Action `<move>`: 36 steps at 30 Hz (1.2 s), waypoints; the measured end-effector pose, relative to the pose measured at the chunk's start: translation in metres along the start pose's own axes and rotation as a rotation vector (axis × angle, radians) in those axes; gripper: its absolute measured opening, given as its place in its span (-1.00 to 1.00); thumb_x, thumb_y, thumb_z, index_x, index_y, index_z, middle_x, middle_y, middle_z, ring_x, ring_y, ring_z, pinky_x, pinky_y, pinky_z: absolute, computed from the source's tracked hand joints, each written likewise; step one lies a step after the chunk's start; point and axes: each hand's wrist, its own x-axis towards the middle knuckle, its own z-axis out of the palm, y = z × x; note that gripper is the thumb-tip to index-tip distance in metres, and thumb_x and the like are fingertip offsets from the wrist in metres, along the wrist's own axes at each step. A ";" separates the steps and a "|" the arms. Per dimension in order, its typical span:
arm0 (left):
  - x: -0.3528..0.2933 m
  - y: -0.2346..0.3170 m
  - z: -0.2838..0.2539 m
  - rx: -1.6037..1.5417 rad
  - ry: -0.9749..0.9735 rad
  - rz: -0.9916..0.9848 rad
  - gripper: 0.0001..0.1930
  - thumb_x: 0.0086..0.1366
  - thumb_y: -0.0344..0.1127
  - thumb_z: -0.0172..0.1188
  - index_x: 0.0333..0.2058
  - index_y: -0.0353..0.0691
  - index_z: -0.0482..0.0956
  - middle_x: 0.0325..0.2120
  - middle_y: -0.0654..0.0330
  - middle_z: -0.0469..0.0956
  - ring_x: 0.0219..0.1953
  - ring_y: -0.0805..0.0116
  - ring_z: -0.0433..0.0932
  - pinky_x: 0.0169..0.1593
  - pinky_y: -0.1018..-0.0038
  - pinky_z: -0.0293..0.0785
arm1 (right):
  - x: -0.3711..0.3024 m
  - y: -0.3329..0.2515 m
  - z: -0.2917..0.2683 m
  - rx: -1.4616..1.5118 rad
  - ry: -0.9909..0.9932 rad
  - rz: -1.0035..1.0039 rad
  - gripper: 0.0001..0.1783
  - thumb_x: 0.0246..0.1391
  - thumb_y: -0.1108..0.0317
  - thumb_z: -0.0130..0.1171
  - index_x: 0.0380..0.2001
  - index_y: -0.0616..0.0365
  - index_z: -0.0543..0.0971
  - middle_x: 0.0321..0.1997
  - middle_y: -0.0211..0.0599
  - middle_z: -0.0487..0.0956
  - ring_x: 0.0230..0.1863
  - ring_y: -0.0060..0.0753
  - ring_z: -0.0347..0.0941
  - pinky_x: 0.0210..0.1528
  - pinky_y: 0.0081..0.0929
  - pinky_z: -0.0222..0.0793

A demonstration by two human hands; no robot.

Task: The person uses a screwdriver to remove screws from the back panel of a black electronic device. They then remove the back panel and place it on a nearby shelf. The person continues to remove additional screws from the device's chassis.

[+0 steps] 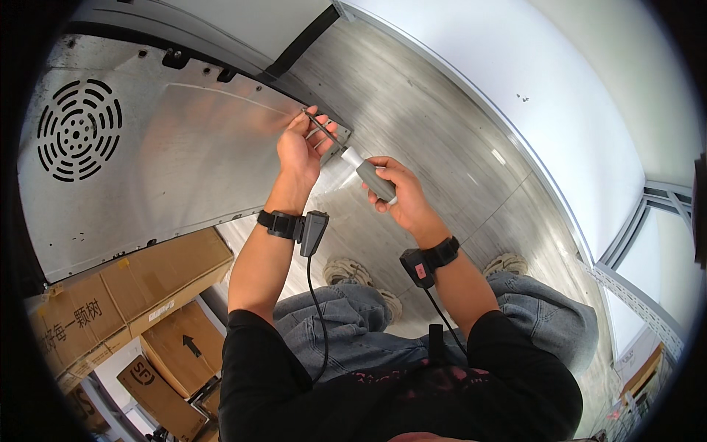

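A screwdriver (373,179) with a grey and white handle slants up and to the left, its thin dark shaft (328,133) reaching the edge of a metal panel (213,140). Wrapped round the handle is my right hand (401,193). My left hand (298,151) is at the panel's right end, thumb and forefinger closed together by the screwdriver's tip, the other fingers curled behind the shaft. Whatever sits between those fingertips is too small to make out. The bare panel has a round pattern of vent slots (79,131) at its left and small holes along its edges.
Cardboard boxes (184,342) are stacked at the lower left, below the panel. A white wall or cabinet side (545,88) curves along the right. Both my wrists carry strapped black devices (314,234) with cables. My shoes (347,271) stand on the grey wood-look floor (456,147).
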 end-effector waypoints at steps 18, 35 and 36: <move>0.001 -0.004 0.003 0.166 0.033 0.039 -0.81 0.32 -0.30 0.00 -0.14 -0.20 0.45 -0.35 0.22 0.51 -0.34 0.39 0.54 -0.33 0.43 0.57 | 0.017 0.034 -0.011 -0.875 0.200 -0.585 -0.53 -0.09 0.47 0.25 -0.05 0.16 0.40 -0.27 -0.33 0.41 -0.34 -0.47 0.41 -0.37 -0.44 0.41; -0.001 0.001 0.006 0.013 0.061 0.017 -0.75 0.32 -0.22 -0.08 -0.18 -0.26 0.43 -0.33 0.14 0.50 -0.36 0.31 0.54 -0.35 0.38 0.55 | 0.004 0.012 0.005 -0.640 0.121 -0.146 -0.54 -0.08 0.37 0.25 -0.06 0.19 0.42 -0.22 -0.28 0.43 -0.32 -0.47 0.42 -0.39 -0.51 0.41; -0.001 0.000 0.006 0.022 0.078 0.025 -0.74 0.32 -0.21 -0.07 -0.18 -0.26 0.43 -0.34 0.14 0.50 -0.37 0.30 0.54 -0.36 0.38 0.55 | 0.006 0.015 0.004 -0.677 0.131 -0.207 -0.54 -0.11 0.39 0.27 -0.08 0.19 0.43 -0.21 -0.26 0.42 -0.29 -0.45 0.41 -0.34 -0.49 0.40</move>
